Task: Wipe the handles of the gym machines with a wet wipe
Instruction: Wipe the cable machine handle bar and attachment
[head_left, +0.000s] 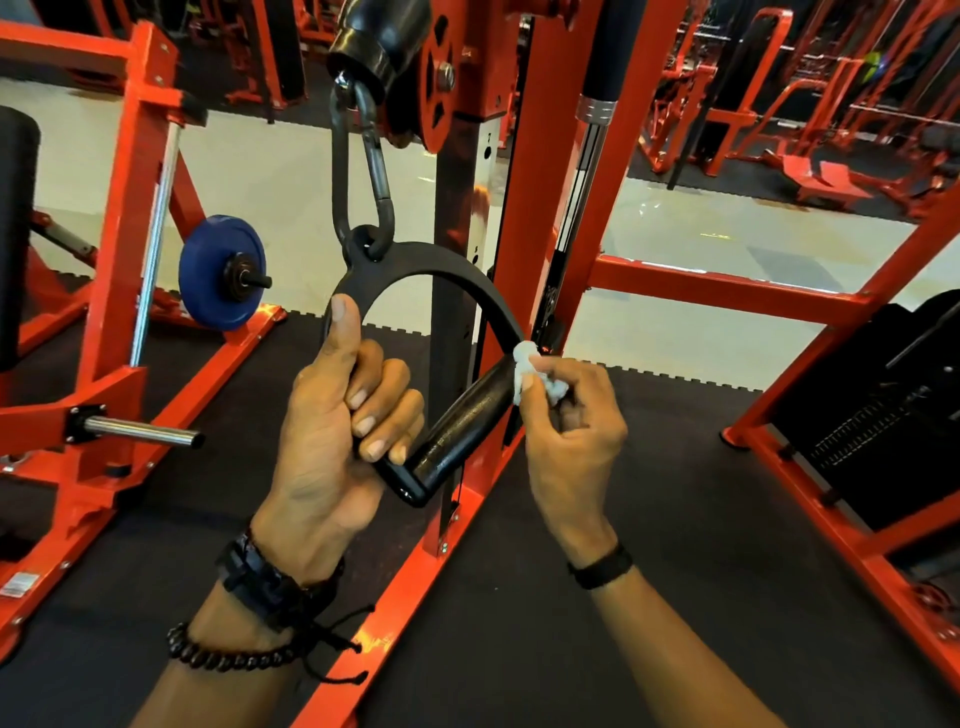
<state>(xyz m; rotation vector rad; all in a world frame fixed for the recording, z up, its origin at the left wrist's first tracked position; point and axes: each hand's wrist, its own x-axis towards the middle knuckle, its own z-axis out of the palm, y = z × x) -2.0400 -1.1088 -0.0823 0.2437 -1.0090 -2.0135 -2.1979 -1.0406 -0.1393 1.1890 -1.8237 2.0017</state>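
The right hand (571, 415) pinches a crumpled wet wipe (530, 371) against the upper end of the black handle bar (467, 421); the left hand (332, 415) clenches the bar's lower end, thumb up along the arched bracket (431, 265). Wiping well probably means dragging the wipe down the bar while twisting around it, though its far side is hidden. A carabiner (358, 171) hangs the handle from the orange frame (561, 171).
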